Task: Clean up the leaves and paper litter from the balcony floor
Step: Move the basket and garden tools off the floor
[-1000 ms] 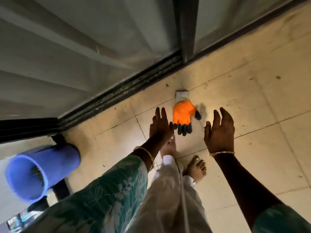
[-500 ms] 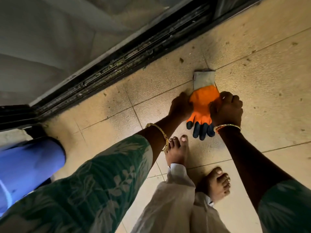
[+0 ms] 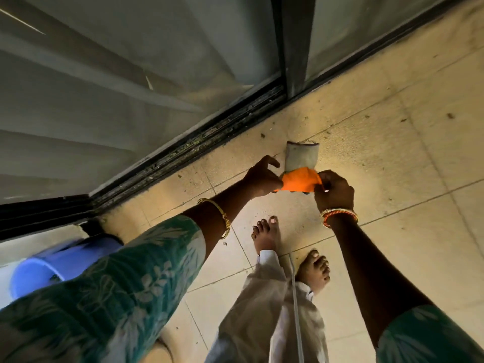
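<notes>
Both hands pinch the orange glove (image 3: 298, 180) near the door track (image 3: 199, 145): left hand (image 3: 262, 176), right hand (image 3: 334, 191); no writing shows.

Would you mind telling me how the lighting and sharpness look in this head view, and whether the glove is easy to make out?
Head view: warm light pools on the floor tiles around the orange glove, which stands out clearly; both forearms and the left hand and right hand are dark and underexposed; the blue bucket at the edge is smeared; wide-angle bending tilts the door track.
</notes>
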`<state>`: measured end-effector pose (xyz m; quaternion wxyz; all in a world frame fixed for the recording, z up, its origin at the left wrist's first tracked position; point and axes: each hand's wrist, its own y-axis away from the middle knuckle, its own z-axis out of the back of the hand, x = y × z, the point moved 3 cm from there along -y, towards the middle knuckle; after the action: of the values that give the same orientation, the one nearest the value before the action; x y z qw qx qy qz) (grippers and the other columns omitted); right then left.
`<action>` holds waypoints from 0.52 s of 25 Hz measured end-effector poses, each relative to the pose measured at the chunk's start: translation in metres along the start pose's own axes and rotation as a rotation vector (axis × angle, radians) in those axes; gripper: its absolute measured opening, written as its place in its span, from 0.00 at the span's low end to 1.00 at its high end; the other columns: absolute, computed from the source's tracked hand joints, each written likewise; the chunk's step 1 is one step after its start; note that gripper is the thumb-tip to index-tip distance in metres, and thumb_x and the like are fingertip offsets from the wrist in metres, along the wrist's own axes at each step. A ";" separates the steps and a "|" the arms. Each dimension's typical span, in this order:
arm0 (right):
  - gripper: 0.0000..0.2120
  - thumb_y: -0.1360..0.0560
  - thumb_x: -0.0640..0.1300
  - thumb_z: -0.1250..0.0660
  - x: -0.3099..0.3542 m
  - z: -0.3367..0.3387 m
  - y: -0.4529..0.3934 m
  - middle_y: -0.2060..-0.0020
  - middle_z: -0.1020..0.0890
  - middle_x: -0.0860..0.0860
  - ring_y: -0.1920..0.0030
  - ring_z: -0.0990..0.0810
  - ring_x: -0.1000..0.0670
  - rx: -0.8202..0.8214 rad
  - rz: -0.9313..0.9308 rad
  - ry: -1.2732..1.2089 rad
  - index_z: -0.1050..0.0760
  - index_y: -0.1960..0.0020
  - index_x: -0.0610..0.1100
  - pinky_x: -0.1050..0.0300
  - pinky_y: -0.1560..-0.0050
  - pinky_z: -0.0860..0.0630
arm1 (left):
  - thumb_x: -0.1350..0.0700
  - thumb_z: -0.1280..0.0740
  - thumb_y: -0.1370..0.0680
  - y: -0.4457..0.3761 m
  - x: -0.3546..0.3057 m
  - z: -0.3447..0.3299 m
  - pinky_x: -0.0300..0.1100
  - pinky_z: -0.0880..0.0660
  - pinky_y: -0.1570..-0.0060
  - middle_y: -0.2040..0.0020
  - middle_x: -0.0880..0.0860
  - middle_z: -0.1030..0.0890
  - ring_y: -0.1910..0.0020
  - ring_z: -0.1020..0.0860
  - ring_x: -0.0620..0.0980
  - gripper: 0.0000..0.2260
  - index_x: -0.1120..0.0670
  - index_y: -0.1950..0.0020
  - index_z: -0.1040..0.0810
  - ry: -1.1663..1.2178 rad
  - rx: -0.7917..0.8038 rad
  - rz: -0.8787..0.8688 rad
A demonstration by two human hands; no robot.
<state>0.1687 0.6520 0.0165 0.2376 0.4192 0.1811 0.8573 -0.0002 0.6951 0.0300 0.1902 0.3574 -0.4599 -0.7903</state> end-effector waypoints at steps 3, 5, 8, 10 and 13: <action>0.09 0.30 0.32 0.33 0.025 0.045 0.036 0.56 0.16 0.39 0.53 0.19 0.42 -0.036 0.006 -0.082 0.19 0.51 0.37 0.62 0.54 0.32 | 0.67 0.31 0.27 0.050 -0.028 0.009 0.41 0.27 0.61 0.51 0.61 0.19 0.55 0.23 0.54 0.18 0.57 0.38 0.24 0.016 0.075 -0.010; 0.09 0.30 0.32 0.32 0.043 0.087 0.070 0.54 0.17 0.40 0.53 0.19 0.42 -0.115 -0.064 -0.162 0.18 0.51 0.36 0.67 0.56 0.34 | 0.65 0.31 0.26 0.103 -0.055 0.011 0.40 0.27 0.63 0.51 0.61 0.20 0.55 0.24 0.53 0.14 0.60 0.41 0.22 0.049 0.091 0.009; 0.07 0.30 0.34 0.30 0.067 0.146 0.126 0.56 0.18 0.46 0.54 0.22 0.49 -0.254 -0.216 -0.336 0.18 0.52 0.37 0.69 0.57 0.33 | 0.64 0.31 0.24 0.180 -0.087 0.013 0.37 0.26 0.65 0.55 0.57 0.21 0.65 0.24 0.48 0.13 0.61 0.40 0.21 0.164 0.075 0.007; 0.05 0.30 0.34 0.29 0.079 0.176 0.167 0.61 0.19 0.49 0.60 0.25 0.55 -0.303 -0.294 -0.474 0.18 0.55 0.39 0.67 0.57 0.31 | 0.64 0.32 0.24 0.232 -0.103 0.009 0.36 0.23 0.67 0.56 0.55 0.19 0.68 0.20 0.47 0.14 0.60 0.38 0.22 0.310 0.108 0.014; 0.10 0.30 0.28 0.32 0.093 0.218 0.232 0.66 0.18 0.52 0.62 0.22 0.55 -0.331 -0.345 -0.757 0.19 0.56 0.41 0.59 0.56 0.26 | 0.63 0.34 0.22 0.308 -0.128 -0.005 0.39 0.19 0.61 0.49 0.57 0.18 0.61 0.17 0.51 0.12 0.60 0.39 0.23 0.544 0.169 0.057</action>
<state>0.2348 0.5376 0.3207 0.4904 0.6234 0.0090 0.6090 0.0812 0.6173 0.3437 0.2983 0.5576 -0.4661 -0.6187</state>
